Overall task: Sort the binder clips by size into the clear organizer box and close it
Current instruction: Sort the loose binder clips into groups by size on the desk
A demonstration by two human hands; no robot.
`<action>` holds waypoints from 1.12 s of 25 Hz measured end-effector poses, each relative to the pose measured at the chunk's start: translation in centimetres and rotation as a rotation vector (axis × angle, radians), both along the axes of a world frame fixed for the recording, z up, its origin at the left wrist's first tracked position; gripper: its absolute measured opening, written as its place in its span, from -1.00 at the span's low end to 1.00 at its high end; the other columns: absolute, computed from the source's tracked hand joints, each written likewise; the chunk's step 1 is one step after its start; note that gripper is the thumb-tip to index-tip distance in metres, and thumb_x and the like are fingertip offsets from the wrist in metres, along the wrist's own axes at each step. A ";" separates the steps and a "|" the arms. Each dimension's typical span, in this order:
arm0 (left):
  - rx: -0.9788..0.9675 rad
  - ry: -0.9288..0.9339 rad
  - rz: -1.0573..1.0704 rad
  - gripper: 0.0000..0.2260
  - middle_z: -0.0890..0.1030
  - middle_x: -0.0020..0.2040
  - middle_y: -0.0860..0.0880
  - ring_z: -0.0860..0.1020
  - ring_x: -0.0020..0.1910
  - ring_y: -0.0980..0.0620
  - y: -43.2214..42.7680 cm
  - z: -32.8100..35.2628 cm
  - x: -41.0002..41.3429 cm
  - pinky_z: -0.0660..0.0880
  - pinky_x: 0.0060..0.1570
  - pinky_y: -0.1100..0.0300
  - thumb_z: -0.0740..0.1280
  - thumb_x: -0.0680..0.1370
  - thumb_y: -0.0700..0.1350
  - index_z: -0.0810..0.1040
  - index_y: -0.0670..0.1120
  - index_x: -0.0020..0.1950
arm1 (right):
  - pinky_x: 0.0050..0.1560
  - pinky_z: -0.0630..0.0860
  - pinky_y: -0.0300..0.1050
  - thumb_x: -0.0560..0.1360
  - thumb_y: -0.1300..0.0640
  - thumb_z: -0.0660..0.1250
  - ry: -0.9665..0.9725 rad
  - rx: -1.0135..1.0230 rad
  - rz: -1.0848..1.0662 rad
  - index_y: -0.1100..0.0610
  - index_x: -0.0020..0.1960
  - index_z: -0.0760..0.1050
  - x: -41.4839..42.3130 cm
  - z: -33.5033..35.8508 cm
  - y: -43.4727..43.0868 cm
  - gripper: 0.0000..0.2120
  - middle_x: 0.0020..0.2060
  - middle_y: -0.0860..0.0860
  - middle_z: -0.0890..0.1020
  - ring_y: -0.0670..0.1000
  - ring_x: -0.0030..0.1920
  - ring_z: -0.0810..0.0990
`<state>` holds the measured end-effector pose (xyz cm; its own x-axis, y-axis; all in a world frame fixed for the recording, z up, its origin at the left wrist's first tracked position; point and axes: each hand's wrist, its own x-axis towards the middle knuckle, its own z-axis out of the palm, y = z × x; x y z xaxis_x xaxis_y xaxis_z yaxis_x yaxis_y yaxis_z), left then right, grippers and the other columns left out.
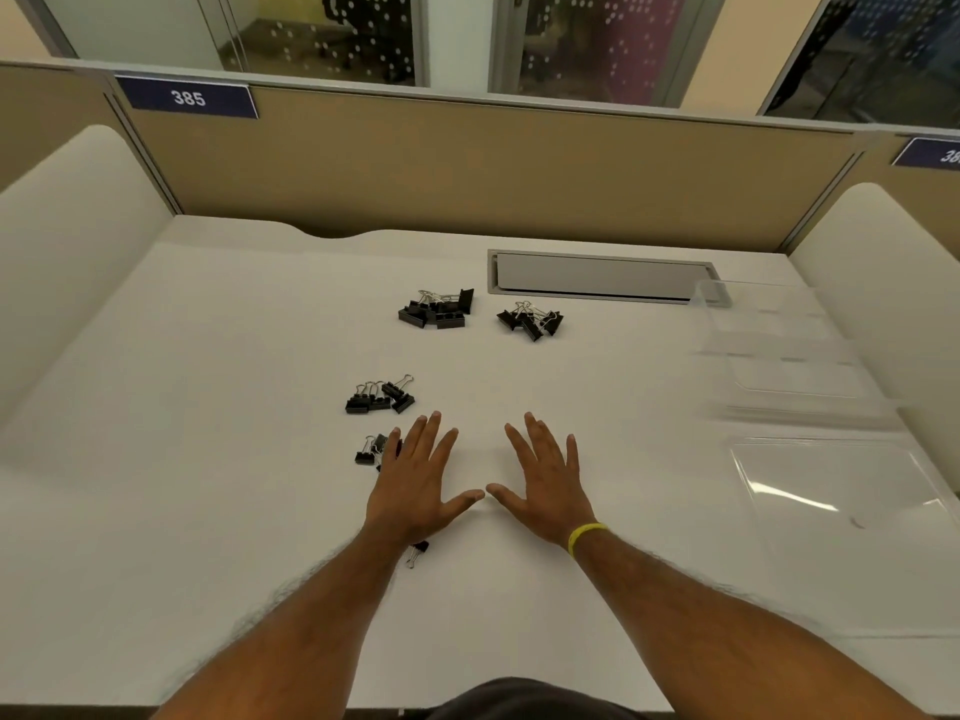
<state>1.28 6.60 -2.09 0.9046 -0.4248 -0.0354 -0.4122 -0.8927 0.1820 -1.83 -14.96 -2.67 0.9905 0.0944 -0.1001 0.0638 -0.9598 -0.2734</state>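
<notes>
Black binder clips lie in piles on the white desk: a large-clip pile [439, 310] at the back, a second pile [532, 318] to its right, a third pile [381, 396] nearer me, and a small pile [369, 451] partly hidden by my left hand. One small clip [417, 552] lies by my left wrist. The clear organizer box [789, 356] stands open at the right, its lid [841, 491] flat toward me. My left hand [421, 483] and my right hand [545, 485] rest flat on the desk, fingers spread, holding nothing.
A grey cable hatch [597, 277] is set into the desk behind the piles. Tan partition walls [467, 168] and white side panels enclose the desk on three sides.
</notes>
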 end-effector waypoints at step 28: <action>-0.241 0.246 -0.130 -0.58 0.48 0.07 0.02 0.50 -0.03 0.06 9.3 -0.6 -3.3 0.46 -0.07 0.18 0.35 0.51 0.15 0.51 -0.05 0.26 | 0.04 0.50 -0.03 0.45 0.00 0.43 0.250 0.252 0.129 0.07 0.22 0.49 -1.8 1.2 11.7 -0.62 0.04 0.04 0.50 0.05 0.01 0.54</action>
